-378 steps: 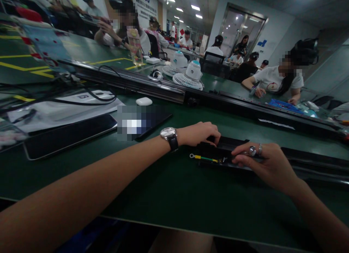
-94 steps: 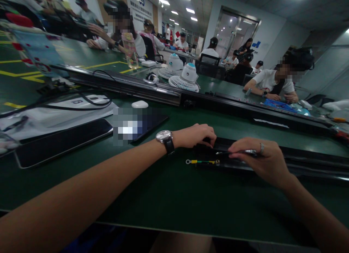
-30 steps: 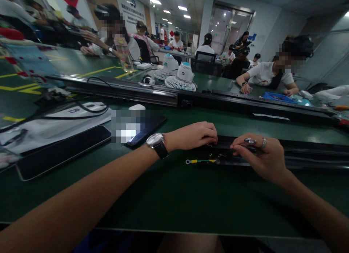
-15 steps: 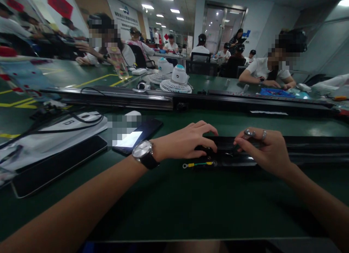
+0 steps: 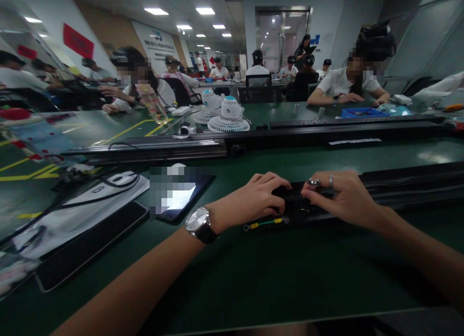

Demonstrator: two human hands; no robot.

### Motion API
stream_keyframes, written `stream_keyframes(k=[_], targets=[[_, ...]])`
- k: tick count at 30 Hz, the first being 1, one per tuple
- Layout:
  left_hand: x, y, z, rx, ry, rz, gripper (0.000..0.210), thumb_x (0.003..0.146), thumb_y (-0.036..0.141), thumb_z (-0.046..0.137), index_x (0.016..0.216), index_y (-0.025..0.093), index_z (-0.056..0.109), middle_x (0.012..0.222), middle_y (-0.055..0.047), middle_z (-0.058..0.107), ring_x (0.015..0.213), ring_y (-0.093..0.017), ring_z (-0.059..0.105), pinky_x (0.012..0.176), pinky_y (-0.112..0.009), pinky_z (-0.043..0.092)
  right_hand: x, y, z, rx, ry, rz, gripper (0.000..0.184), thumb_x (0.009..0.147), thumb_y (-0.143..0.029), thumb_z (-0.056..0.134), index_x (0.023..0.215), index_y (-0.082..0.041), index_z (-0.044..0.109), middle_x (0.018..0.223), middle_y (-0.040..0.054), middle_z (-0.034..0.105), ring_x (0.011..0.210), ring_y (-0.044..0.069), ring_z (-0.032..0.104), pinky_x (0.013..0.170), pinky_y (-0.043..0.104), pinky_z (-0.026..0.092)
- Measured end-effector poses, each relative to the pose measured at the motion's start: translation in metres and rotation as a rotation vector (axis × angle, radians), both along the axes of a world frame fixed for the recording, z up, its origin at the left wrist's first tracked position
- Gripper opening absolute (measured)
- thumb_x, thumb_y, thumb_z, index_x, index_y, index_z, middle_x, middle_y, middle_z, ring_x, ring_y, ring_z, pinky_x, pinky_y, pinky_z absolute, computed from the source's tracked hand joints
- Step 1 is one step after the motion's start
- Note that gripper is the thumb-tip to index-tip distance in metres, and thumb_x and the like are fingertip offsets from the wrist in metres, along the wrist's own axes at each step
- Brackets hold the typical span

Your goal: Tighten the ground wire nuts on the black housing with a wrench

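A long black rail [image 5: 406, 188] lies across the table in front of me. My left hand [image 5: 259, 197], with a silver-faced watch on its wrist, curls its fingers over the rail's left end. A short green-and-yellow wire with a ring terminal [image 5: 266, 223] sticks out just below those fingers. Over the rail, a little to the right, my right hand [image 5: 340, 196] is closed with thumb and index finger pinched. A shiny metal piece [image 5: 313, 182] shows at its index finger, whether ring or small part I cannot tell. What the pinch holds is hidden.
Left of my hands lie a lit phone [image 5: 181, 198], a dark flat device [image 5: 94, 244] and a white bag [image 5: 83, 205] with cables. Beyond them, long dark rails [image 5: 290, 138] cross the table. White fans [image 5: 230, 116], a blue tray [image 5: 362, 112] and several people are farther back.
The view has shifted slightly. My left hand's fingers have curled further down at the rail end, and my right hand has come closer to it, still pinched.
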State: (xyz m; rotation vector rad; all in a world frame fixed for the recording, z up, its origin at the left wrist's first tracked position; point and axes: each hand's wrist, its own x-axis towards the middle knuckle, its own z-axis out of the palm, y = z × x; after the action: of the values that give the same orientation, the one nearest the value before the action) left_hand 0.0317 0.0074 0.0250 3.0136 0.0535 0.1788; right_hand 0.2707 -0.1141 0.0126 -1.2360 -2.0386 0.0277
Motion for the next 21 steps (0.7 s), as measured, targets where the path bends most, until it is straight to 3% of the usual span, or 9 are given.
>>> stream_keyframes(k=[8, 15, 21], targets=[[0.0031, -0.0012, 0.0002, -0.049, 0.051, 0.022, 0.013, 0.093, 0.017, 0.068, 0.102, 0.027, 0.070, 0.154, -0.006, 0.040, 0.144, -0.033, 0.035, 0.113, -0.056, 0.032, 0.0001, 0.0014, -0.0007, -0.036, 0.020, -0.009, 0.017, 0.098, -0.030, 0.066, 0.089, -0.017, 0.072, 0.077, 0.0004, 0.072, 0.067, 0.014, 0.066, 0.063, 0.027, 0.047], [0.0044, -0.0030, 0.0049, -0.139, 0.002, 0.039, 0.011, 0.093, 0.023, 0.071, 0.102, 0.028, 0.070, 0.155, -0.005, 0.040, 0.144, -0.032, 0.034, 0.113, -0.055, 0.034, 0.0016, 0.0022, -0.0019, -0.072, 0.048, -0.025, 0.015, 0.097, -0.031, 0.068, 0.090, -0.019, 0.073, 0.077, -0.0006, 0.073, 0.067, 0.014, 0.068, 0.064, 0.027, 0.049], [0.0069, -0.0052, -0.0005, -0.142, -0.005, 0.014, 0.012, 0.090, 0.026, 0.074, 0.102, 0.028, 0.072, 0.153, -0.006, 0.041, 0.144, -0.034, 0.035, 0.112, -0.057, 0.033, 0.0010, 0.0034, -0.0026, -0.062, 0.036, -0.050, 0.018, 0.097, -0.032, 0.067, 0.087, -0.019, 0.073, 0.077, 0.0001, 0.073, 0.067, 0.015, 0.068, 0.062, 0.027, 0.048]])
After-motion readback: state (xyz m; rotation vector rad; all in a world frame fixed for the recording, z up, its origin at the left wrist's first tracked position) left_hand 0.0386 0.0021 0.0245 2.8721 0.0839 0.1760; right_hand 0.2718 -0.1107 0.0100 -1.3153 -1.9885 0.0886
